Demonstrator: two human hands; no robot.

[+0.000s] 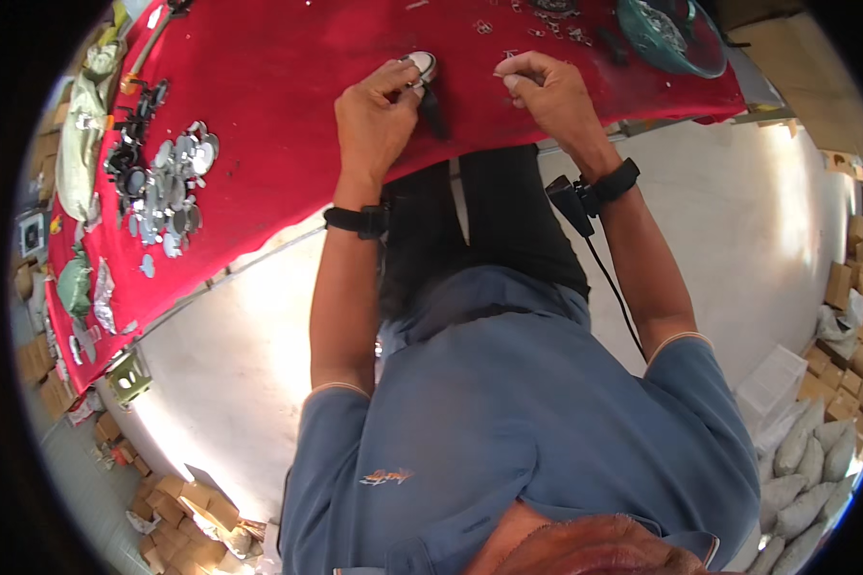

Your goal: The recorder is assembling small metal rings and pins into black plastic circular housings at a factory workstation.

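Observation:
Over the near part of the red cloth, my left hand (379, 115) is closed on a wristwatch (422, 65) with a pale round face. Its dark strap (435, 115) hangs down toward the table's near edge. To the right, apart from the watch, my right hand (554, 96) has its thumb and fingers drawn together in a pinch. Whatever lies between those fingertips, if anything, is too small to make out. Small metal links (484, 27) lie on the cloth beyond my hands.
Round silver discs (174, 182) are heaped on the red cloth (259, 125) at the left, beside dark straps (136, 134). A green glass bowl (676, 48) with small metal parts stands far right. Cardboard boxes (187, 522) and filled sacks (805, 479) line the floor's sides.

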